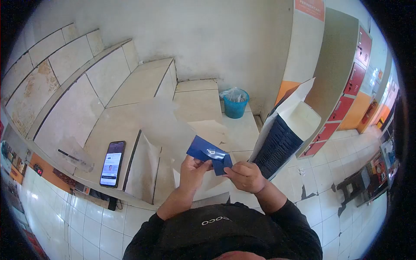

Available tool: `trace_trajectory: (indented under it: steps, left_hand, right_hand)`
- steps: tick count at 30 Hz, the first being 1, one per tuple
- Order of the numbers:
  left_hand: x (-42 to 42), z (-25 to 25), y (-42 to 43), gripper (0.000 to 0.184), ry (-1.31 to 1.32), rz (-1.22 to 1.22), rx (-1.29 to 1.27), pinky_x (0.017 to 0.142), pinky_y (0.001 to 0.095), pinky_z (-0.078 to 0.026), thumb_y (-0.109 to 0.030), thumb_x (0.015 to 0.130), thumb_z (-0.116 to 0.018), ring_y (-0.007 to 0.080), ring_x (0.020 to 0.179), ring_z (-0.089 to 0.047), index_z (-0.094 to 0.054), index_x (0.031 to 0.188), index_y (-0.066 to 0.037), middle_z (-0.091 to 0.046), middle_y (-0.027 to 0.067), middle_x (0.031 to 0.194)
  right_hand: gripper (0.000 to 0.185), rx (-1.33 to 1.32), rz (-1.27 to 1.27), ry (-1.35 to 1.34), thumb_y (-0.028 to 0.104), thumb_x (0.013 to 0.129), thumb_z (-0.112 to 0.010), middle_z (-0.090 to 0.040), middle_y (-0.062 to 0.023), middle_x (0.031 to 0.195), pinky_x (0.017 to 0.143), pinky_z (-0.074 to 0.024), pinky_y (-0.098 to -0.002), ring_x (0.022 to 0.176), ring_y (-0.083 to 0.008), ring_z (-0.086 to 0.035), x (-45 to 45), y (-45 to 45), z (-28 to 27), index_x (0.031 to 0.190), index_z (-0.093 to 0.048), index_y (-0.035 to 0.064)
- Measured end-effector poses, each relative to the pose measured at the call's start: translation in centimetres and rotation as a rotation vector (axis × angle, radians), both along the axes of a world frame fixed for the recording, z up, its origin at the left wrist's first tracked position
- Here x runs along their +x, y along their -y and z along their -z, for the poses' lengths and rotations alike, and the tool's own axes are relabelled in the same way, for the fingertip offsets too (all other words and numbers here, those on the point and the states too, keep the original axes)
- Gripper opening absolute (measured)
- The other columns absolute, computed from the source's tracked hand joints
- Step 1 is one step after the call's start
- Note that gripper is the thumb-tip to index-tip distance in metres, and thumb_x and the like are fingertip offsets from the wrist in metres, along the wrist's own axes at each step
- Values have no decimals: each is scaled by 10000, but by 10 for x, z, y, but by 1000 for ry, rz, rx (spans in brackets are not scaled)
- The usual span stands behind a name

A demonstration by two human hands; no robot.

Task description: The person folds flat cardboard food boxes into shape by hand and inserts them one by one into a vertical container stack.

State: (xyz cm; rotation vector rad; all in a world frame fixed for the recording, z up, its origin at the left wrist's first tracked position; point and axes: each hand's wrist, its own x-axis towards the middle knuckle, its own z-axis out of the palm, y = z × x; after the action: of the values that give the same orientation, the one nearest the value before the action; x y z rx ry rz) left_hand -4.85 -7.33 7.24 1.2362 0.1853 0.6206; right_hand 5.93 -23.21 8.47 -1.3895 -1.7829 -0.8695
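A dark blue card or small packet with light lettering is held in front of my chest, its right part folded or bent downward. My left hand pinches its lower left edge between thumb and fingers. On the right, my right hand grips the folded end by its corner. Beyond the hands lies a whitish sheet or piece of card on the tiled surface. Just right of my right hand stands a tall white and dark blue box with its top flaps open.
A lit phone lies on the tiled ledge at the left, near a clear plastic item. A blue bucket with a plastic liner stands by the wall. Red-doored lockers and a dark stool are at the right.
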Motion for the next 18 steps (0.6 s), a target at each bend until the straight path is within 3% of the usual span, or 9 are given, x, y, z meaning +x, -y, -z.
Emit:
trace_trajectory:
  steps: [9, 12, 15, 16, 18]
  left_hand:
    - [2, 17, 18, 336, 34, 29, 185, 805, 276, -477, 85, 829, -523, 131, 920, -584, -489, 1147, -16, -602, 57, 989]
    - [-7, 11, 11, 307, 81, 262, 54, 802, 284, -475, 61, 833, -533, 123, 909, -576, -516, 1132, -5, -597, 52, 1009]
    - [-18, -1, 4, 270, -7, 290, 300, 782, 278, -480, 35, 835, -543, 120, 874, -583, -544, 1104, 5, -611, 50, 978]
    - [-24, -3, -1, 211, -181, 319, 333, 759, 265, -479, 8, 841, -552, 103, 834, -580, -571, 1051, 14, -626, 46, 930]
    - [-33, -9, -3, 231, -274, 529, 343, 829, 288, -459, 17, 844, -550, 122, 905, -575, -563, 1074, 26, -627, 55, 979]
  right_hand:
    - [290, 40, 192, -148, 61, 662, -749, -552, -55, 764, 464, -453, -272, 557, -179, -546, -21, -11, 11, 923, -641, -4]
    - [278, -98, 91, -250, 101, 701, -742, -553, -73, 747, 469, -452, -288, 551, -203, -554, -23, -6, -7, 943, -643, 8]
    - [250, -257, -148, -512, 125, 757, -705, -553, -100, 749, 503, -456, -315, 557, -234, -553, -18, -3, -15, 970, -636, 14]
    - [246, -246, -102, -589, 125, 767, -694, -552, -109, 756, 520, -456, -322, 572, -241, -555, -18, -2, -22, 976, -633, 12]
    - [238, -224, -12, -745, 125, 786, -672, -551, -127, 769, 555, -457, -336, 602, -255, -559, -17, -1, -45, 988, -626, 8]
